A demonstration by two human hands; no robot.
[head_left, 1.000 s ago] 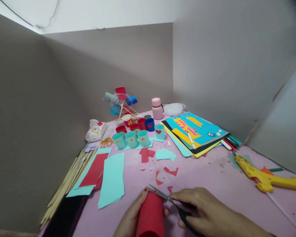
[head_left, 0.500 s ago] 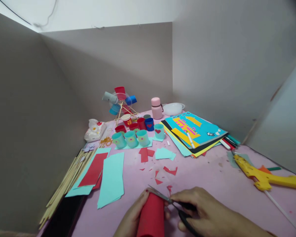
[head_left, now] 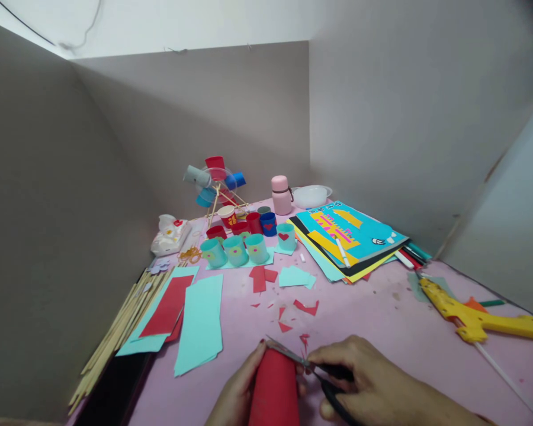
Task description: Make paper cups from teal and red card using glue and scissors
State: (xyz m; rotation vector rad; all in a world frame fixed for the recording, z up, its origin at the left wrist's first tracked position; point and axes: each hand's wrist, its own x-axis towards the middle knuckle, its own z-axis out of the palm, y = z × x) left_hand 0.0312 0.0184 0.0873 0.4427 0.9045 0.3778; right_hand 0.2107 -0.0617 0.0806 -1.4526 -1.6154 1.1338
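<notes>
At the bottom middle my left hand (head_left: 237, 390) holds a red paper roll (head_left: 274, 387) upright on the pink table (head_left: 382, 319). My right hand (head_left: 373, 384) grips black-handled scissors (head_left: 311, 370) whose blades lie across the top rim of the roll. Small red paper scraps (head_left: 299, 310) are scattered just beyond the roll.
Teal and red paper strips (head_left: 186, 310) and bamboo sticks (head_left: 115, 337) lie at the left. Small paper cups (head_left: 240, 242) and a cup-and-stick wheel model (head_left: 215, 183) stand at the back. A stack of coloured sheets (head_left: 349, 239) and a yellow glue gun (head_left: 475, 313) lie at the right.
The scissors' blades have closed a little over the roll's rim. My hands have hardly moved; the view shifted slightly.
</notes>
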